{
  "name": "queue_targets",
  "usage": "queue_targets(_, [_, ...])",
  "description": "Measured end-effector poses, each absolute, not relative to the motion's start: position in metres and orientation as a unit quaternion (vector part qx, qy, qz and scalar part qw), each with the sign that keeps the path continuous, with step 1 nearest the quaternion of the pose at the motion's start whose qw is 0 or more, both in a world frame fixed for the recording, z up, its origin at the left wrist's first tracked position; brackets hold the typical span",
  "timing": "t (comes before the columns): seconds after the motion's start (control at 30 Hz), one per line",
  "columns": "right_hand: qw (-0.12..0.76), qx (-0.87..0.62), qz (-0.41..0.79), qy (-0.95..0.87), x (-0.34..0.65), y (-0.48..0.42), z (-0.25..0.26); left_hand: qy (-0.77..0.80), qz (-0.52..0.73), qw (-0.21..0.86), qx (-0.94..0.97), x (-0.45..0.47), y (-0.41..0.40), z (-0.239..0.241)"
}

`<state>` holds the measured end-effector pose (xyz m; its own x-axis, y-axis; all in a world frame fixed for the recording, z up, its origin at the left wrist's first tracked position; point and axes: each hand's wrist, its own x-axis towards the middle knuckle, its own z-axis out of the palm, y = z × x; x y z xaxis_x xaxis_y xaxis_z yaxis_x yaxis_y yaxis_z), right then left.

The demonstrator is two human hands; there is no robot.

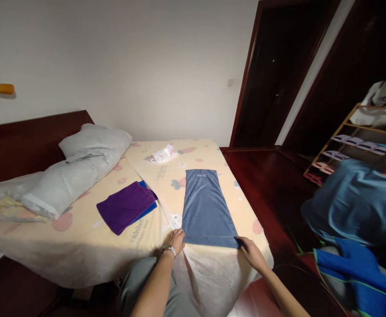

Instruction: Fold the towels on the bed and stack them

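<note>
A grey-blue towel (206,207) lies flat and lengthwise on the bed, with small lettering near its far edge. My left hand (177,241), a watch band on its wrist, grips the near left corner with bent fingers. At the near right corner, my right hand (250,252) pinches the towel's edge between thumb and fingers. To the left of the towel, a folded purple cloth (125,207) rests partly over a blue cloth (148,211).
The bed (166,189) has a cream patterned sheet. A crumpled white plastic bag (163,154) lies near the wall; a grey quilt (80,167) is heaped by the headboard (37,132). On the right are a shoe rack (344,141) and draped blue fabrics (354,207).
</note>
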<state>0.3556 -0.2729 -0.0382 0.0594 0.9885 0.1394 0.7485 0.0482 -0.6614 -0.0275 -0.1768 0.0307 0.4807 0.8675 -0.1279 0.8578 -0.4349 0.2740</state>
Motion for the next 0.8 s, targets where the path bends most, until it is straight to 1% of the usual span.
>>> queue_targets(0.17, [0.409, -0.673, 0.258, -0.56, 0.354, -0.267, -0.037, 0.477, 0.0, 0.152, 0.866, -0.026, -0.179, 0.041])
queue_targets(0.23, [0.429, -0.69, 0.275, -0.514, 0.352, -0.265, -0.036, 0.477, -0.006, 0.154, 0.865, -0.027, -0.18, 0.043])
queue_targets(0.33, [0.42, -0.71, 0.281, -0.491, 0.35, -0.262, -0.033, 0.483, -0.012, 0.161, 0.861, -0.028, -0.182, 0.043])
queue_targets(0.43, [0.422, -0.701, 0.268, -0.508, 0.349, -0.261, -0.033, 0.496, -0.019, 0.156, 0.854, -0.029, -0.182, 0.038])
queue_targets(0.67, [0.417, -0.707, 0.199, -0.536, 0.338, -0.269, -0.03, 0.496, -0.034, 0.129, 0.858, -0.029, -0.178, 0.03])
queue_targets(0.73, [0.401, -0.701, 0.19, -0.558, 0.337, -0.274, -0.027, 0.502, -0.036, 0.121, 0.856, -0.029, -0.178, 0.03])
queue_targets(0.8, [0.361, -0.686, 0.189, -0.603, 0.339, -0.28, -0.024, 0.516, -0.027, 0.131, 0.846, -0.03, -0.178, 0.031])
